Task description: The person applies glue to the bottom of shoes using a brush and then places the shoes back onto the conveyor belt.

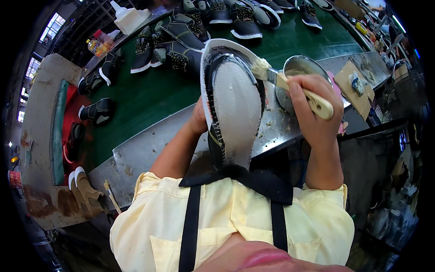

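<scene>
A black shoe upper (233, 104) with a pale, wet-looking underside and a white rim faces me, its bottom turned up. My left hand (198, 119) grips it from the left side, the fingers mostly hidden behind it. My right hand (318, 102) is closed round the pale handle of a paintbrush (283, 80). The whitish bristles touch or nearly touch the shoe's rim near the toe, on the right. Just behind the brush is a round metal bowl (307, 65), partly covered by my right hand.
Several black shoes (244, 25) lie on the green conveyor belt (158, 99). A metal ledge (140, 143) runs along its near side. Cardboard (353, 86) with a rag lies at right. Tan boots (86, 192) and another brush (112, 197) are at lower left; a white bottle (129, 18) stands far left.
</scene>
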The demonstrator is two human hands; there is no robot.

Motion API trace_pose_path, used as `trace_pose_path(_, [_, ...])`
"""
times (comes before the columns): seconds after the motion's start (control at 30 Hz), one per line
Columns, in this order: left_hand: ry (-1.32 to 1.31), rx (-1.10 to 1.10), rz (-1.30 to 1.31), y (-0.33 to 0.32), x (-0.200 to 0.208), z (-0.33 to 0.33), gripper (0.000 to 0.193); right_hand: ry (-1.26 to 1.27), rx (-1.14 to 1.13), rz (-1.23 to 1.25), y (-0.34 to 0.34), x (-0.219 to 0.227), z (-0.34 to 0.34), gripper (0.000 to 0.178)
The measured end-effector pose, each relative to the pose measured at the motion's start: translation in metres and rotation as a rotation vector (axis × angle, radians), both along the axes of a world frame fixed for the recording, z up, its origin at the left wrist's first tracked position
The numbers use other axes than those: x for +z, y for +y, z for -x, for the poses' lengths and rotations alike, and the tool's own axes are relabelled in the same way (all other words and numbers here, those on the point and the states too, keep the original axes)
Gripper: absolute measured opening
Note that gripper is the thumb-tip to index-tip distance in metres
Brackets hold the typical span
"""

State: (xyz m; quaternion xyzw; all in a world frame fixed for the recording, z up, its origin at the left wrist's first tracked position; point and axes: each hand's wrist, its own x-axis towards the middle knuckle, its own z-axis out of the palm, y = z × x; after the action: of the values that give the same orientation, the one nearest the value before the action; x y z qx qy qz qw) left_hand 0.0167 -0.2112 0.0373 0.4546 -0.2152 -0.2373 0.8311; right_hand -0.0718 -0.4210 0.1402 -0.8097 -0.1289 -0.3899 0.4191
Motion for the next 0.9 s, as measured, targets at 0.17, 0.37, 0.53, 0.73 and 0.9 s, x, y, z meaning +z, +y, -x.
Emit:
trace_pose_path(0.17, [-0.243,0.033,0.016,0.011,-0.007,0.002,0.065,0.217,0.096,0.028,-0.011,-0.018,0.036,0.005])
trace_pose_path(0.37, [0.104,-0.009,0.138,0.015,-0.016,0.001,0.072,-0.043,0.112,-0.112,-0.024,-0.013,0.025,0.008])
trace_pose_path(0.53, [-0.032,0.024,-0.004,0.008,-0.003,0.008,0.078,-0.033,0.204,0.011,-0.012,-0.008,0.008,0.010])
trace_pose_path(0.73, [0.036,0.064,0.006,0.013,-0.006,0.009,0.080,0.140,0.227,-0.038,-0.023,-0.022,0.047,0.008])
trace_pose_path(0.9, [-0.088,0.052,-0.190,0.025,-0.014,-0.002,0.084,0.162,0.126,-0.468,-0.054,-0.027,0.049,0.018])
